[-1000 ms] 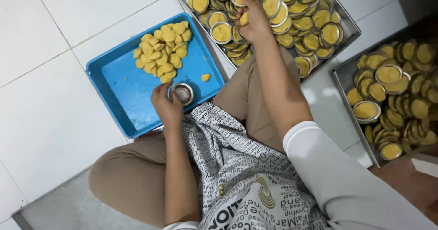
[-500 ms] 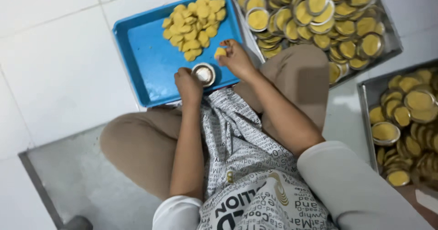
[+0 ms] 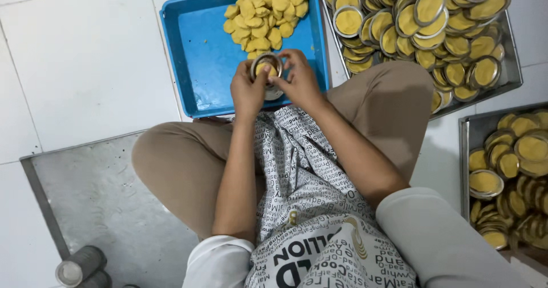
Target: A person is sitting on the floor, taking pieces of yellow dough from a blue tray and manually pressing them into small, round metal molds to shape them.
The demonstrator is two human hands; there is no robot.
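The round mould point(image 3: 266, 70) is shiny metal holding matt yellow dough. The blue tray point(image 3: 200, 54) is smooth, slightly glossy plastic. The steel tray point(image 3: 510, 65) is dull grey metal. The floor tiles point(image 3: 85, 54) are glossy white ceramic. The apron point(image 3: 308, 208) is printed matt cloth.

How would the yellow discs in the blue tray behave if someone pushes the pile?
The yellow discs look thin and soft, so they would probably bend or break easily. They lie loosely heaped on the smooth blue tray, so they would likely slide and scatter, not roll.
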